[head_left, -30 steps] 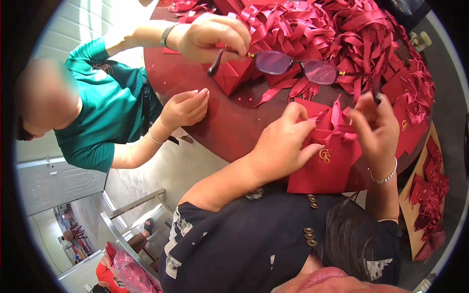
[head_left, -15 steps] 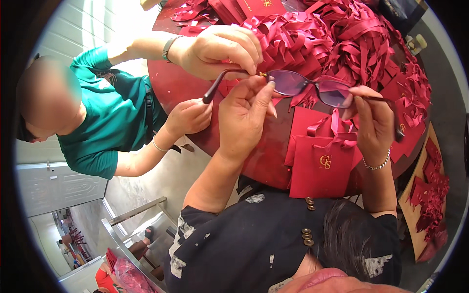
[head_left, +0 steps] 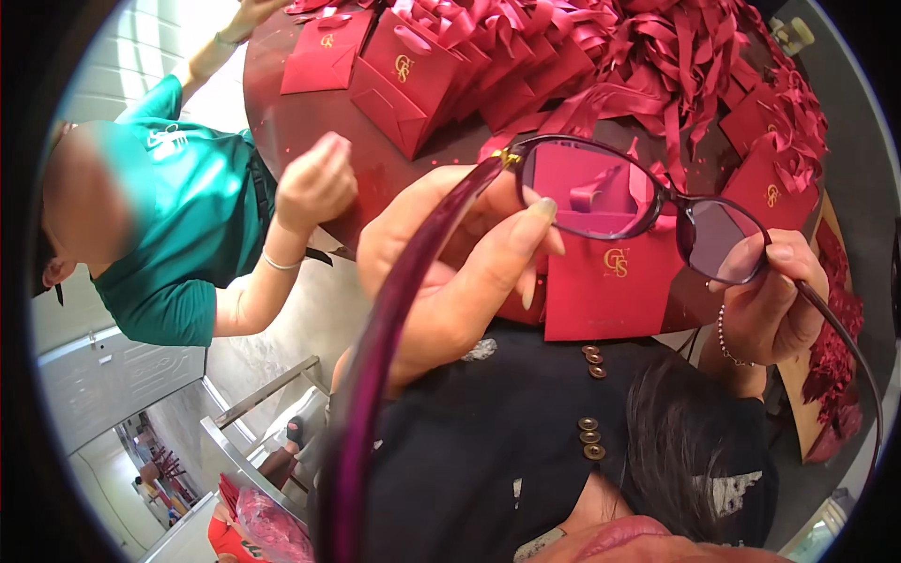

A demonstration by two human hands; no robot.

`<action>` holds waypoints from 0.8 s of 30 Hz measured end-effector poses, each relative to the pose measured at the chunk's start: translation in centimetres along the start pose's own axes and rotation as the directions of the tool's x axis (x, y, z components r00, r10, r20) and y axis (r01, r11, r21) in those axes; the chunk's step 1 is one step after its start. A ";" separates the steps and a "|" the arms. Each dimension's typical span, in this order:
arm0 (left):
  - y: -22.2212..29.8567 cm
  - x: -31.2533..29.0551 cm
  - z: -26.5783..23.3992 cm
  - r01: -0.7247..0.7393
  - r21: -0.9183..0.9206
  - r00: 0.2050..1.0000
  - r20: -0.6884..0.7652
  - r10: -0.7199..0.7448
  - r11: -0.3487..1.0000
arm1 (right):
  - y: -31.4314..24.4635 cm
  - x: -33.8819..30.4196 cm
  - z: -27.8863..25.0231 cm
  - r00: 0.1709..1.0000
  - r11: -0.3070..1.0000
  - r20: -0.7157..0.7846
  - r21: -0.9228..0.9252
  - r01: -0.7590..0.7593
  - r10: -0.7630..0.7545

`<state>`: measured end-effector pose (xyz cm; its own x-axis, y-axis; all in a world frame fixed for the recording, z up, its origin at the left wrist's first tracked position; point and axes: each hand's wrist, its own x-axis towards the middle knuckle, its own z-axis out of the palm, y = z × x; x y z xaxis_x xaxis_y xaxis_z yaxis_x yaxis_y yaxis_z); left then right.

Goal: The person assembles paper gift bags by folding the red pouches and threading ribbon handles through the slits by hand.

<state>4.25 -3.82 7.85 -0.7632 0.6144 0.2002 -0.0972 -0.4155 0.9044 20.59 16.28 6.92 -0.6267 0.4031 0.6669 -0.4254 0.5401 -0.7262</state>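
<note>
Left hand: thumb and forefinger pinching the spectacles at the outer end of the left lens, beside the gold-coloured hinge.
Right hand: fingers pinching the outer edge of the right lens near its hinge; a beaded bracelet circles the wrist.
Tinted spectacles: held up between both hands, above the near edge of the surface, purple-brown frame with the temples unfolded; the left temple runs down close to the camera, the right one curves down at the far right.
Nearest gift bag: red, gold emblem facing the camera, beneath the spectacles at the surface's near edge; its upper part and ribbon show through the left lens.
Row of gift bags: red, overlapping, across the upper part of the surface.
Ribbon heap: tangled red satin, beyond the spectacles.
Right-hand gift bags: red, beside the heap.
Co-worker: green shirt, at the left; the nearer hand is blurred, raised by the surface's edge.
</note>
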 end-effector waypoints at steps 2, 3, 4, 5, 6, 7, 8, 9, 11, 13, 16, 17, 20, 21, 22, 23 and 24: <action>0.4 -0.8 -0.1 -0.013 0.006 1.000 0.006 0.013 1.000 | -0.4 -0.6 -0.1 0.999 0.998 -0.008 -0.038 0.048 -0.048; 0.4 -0.8 0.2 -0.066 0.026 0.997 0.036 0.065 0.998 | -0.5 -0.7 -0.2 0.995 0.992 -0.013 -0.078 0.094 -0.095; 0.6 -0.8 0.5 -0.120 0.042 0.991 0.067 0.117 0.992 | -0.7 -0.6 -0.5 0.996 0.992 -0.018 -0.091 0.090 -0.092; 0.8 -1.0 0.7 -0.131 0.045 0.990 0.052 0.129 0.990 | -1.1 -0.4 -0.8 0.987 0.981 0.021 -0.104 0.163 -0.162; 1.4 -1.1 0.7 -0.128 0.047 0.991 0.054 0.126 0.991 | -1.2 -0.1 -1.0 0.971 0.967 0.060 -0.099 0.236 -0.231; 1.9 -1.1 0.3 -0.127 0.084 0.988 0.102 0.118 0.988 | -1.3 0.2 -1.0 0.949 0.940 0.090 -0.140 0.311 -0.301; 2.1 -1.1 0.2 -0.126 0.119 0.983 0.151 0.107 0.985 | -1.6 0.3 -1.2 0.951 0.940 0.087 -0.147 0.307 -0.297; 2.1 -2.1 1.3 -0.143 0.068 0.990 0.012 0.143 0.987 | -2.1 0.3 -1.4 0.953 0.951 0.129 -0.110 0.290 -0.275; 2.3 -2.5 1.3 -0.170 0.110 0.985 0.006 0.171 0.979 | -2.4 0.1 -1.5 0.953 0.960 0.166 -0.071 0.269 -0.255; 1.9 -2.6 1.1 -0.210 0.113 0.978 0.013 0.210 0.971 | -2.0 0.1 -1.5 0.952 0.954 0.160 -0.105 0.281 -0.262; 2.4 -1.8 0.1 -0.241 0.095 0.950 0.227 0.215 0.966 | -2.2 0.0 -1.8 0.960 0.976 0.199 -0.048 0.212 -0.199; 2.3 -1.4 0.4 -0.241 0.080 0.944 0.249 0.215 0.967 | -2.5 -0.1 -2.3 0.961 0.984 0.219 -0.019 0.178 -0.170; 2.2 -1.3 0.5 -0.258 0.084 0.927 0.302 0.222 0.962 | -3.2 0.2 -3.1 0.953 0.991 0.285 0.110 0.078 -0.106; 3.1 -1.7 0.6 -0.264 0.104 0.929 0.295 0.223 0.959 | -3.6 0.7 -3.2 0.944 0.983 0.313 0.175 0.048 -0.102; 4.5 -2.5 0.1 -0.271 0.120 0.930 0.289 0.228 0.955 | -4.3 1.5 -2.7 0.933 0.967 0.342 0.252 0.024 -0.112; 5.5 -3.2 0.1 -0.279 0.137 0.930 0.284 0.232 0.951 | -4.6 2.0 -2.6 0.920 0.945 0.372 0.326 -0.002 -0.126; 5.1 -2.8 -0.5 -0.264 0.098 0.928 0.298 0.225 0.960 | -5.0 2.2 -2.7 0.911 0.940 0.401 0.339 -0.046 -0.100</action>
<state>5.63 -7.98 11.68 -0.5396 0.6763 0.5014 0.1705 -0.4954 0.8518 23.12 16.48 12.48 -0.7899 0.0167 0.6131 -0.5923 0.2385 -0.7696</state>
